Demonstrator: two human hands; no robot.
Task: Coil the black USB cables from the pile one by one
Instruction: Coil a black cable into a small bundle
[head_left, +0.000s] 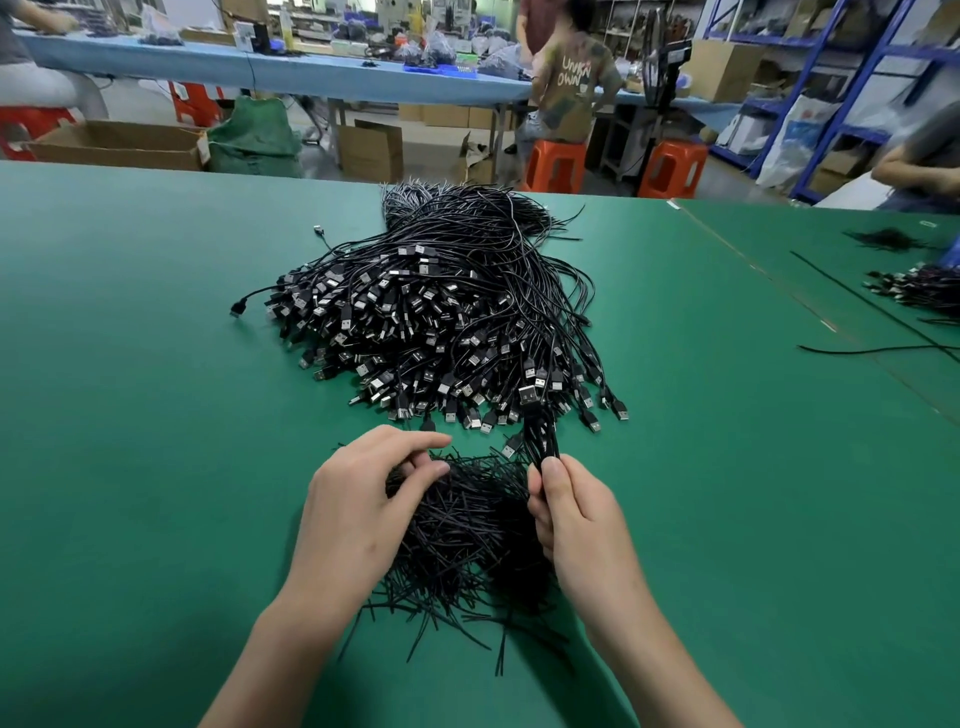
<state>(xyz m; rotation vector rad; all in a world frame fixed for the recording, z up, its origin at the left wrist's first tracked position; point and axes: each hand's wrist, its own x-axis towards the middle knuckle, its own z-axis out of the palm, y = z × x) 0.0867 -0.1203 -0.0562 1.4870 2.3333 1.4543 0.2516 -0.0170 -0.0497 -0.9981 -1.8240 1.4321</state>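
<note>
usb cables (441, 312) heaped mid-frame on green surface (130, 415); right grip (571, 514) clasps one coiled cable (540, 436), left grip (363, 499) sits in ties (467, 535), hold unclear. tying step, i judge; next needs one tie singled out.

Both bare forearms reach forward from the bottom edge and draw closer together. The left hand (358, 504) lies palm down, its fingers (415, 440) bent and the thumb close under their tips; whether they pinch anything is unclear. The right hand (576, 525) stands on edge, thumb up, gripping a black cable (540, 436).
</note>
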